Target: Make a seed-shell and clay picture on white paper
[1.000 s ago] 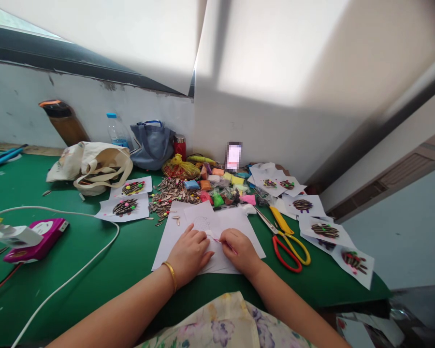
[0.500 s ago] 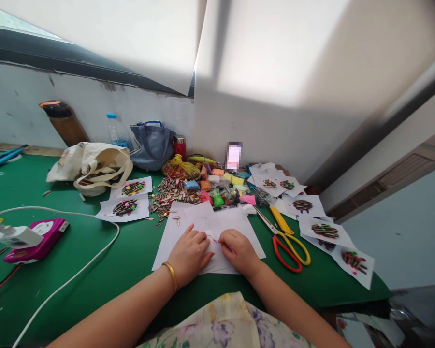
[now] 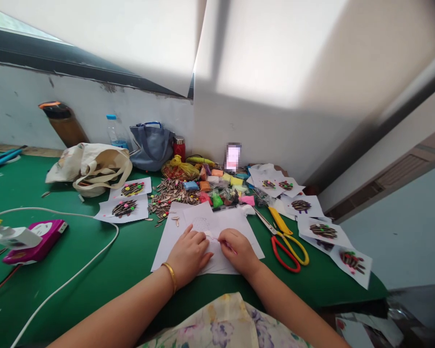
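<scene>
My left hand (image 3: 189, 252), with a gold bangle at the wrist, lies on white paper sheets (image 3: 166, 244), its fingers spread and its thumb apart. By its fingertips is a small white piece (image 3: 209, 234). My right hand (image 3: 239, 250) is closed in a pinch, close beside the left. A thin pink piece (image 3: 233, 248) shows at its fingers; its exact kind is too small to make out. Just beyond the hands, the top sheet bears a faint patterned drawing (image 3: 201, 223). A few sunflower seeds (image 3: 176, 220) rest on the paper's left side.
Sunflower seeds (image 3: 174, 191) lie heaped behind the paper, beside coloured clay packets (image 3: 205, 186). Scissors (image 3: 285, 246) and a yellow-handled cutter (image 3: 280, 221) lie on the right. Seed-decorated cards (image 3: 326, 231) flank both sides. A white cable (image 3: 76, 282) and pink power strip (image 3: 50, 237) are left.
The hands keep almost the same place on the paper, with only a slight shift of the right fingers at the pink piece. The whole view has shifted very slightly.
</scene>
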Demonstrator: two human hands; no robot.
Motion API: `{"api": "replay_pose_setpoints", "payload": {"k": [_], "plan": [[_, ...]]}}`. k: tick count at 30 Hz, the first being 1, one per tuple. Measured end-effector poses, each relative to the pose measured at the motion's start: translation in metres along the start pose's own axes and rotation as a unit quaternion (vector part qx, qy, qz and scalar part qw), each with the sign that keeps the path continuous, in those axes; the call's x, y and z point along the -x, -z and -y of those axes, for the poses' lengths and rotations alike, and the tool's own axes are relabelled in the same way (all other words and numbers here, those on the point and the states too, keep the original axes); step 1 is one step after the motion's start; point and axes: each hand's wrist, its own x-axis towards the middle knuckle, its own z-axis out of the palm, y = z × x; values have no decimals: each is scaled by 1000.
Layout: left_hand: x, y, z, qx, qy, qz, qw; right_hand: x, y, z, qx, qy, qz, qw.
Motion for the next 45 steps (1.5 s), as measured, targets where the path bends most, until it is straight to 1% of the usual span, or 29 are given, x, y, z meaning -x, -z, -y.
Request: {"api": "replay_pose_setpoints", "payload": {"k": [3,5,8,11,13,16,18,20,23,26,28,31,32,34,36,37,39,40,41,43,45], "plan": [[0,0,0,7,0,-7,1000,-1,5,-7,20,-10,-55,998],[0,-1,1,9,-2,-10,1000,-1,8,-17,62,-25,-69,995],[0,-2,3,15,-4,-11,1000,-1,11,-30,139,-52,-53,988],[0,-2,6,29,-1,-13,999,0,11,-36,190,-65,-16,979],[1,-2,9,40,-1,-14,999,1,12,-36,205,-69,-1,976],[2,-2,11,53,-9,-15,998,-4,13,-34,197,-90,-17,976],[2,-3,12,56,-13,-22,998,-14,14,-35,166,-118,-16,979],[2,-4,12,57,-14,-32,998,-29,13,-38,113,-169,9,979],[2,-5,11,55,-14,-39,998,-56,7,-43,27,-264,30,964],[2,-4,11,55,-12,-32,998,-74,-3,-46,-79,-314,21,946],[3,-3,11,57,-10,-24,998,-78,-8,-47,-155,-326,16,933],[4,0,11,68,-9,-28,997,-73,-9,-47,-243,-313,27,918],[4,1,12,75,-8,-39,996,-70,-8,-46,-259,-308,28,915],[3,5,14,97,10,-81,992,-64,-4,-44,-287,-308,-5,907],[0,10,17,136,63,-141,979,-59,0,-41,-326,-321,-65,887],[-3,13,19,165,101,-169,966,-57,2,-39,-349,-328,-98,872],[-12,17,24,239,179,-207,932,-55,2,-33,-386,-337,-146,846],[-17,19,26,281,211,-212,912,-54,2,-31,-399,-337,-161,837],[-22,21,28,327,249,-210,887,-53,0,-28,-410,-334,-174,831],[-33,23,29,410,322,-183,833,-52,-3,-23,-427,-323,-196,822],[-43,22,29,482,368,-133,784,-51,-7,-20,-434,-310,-213,819]]}}
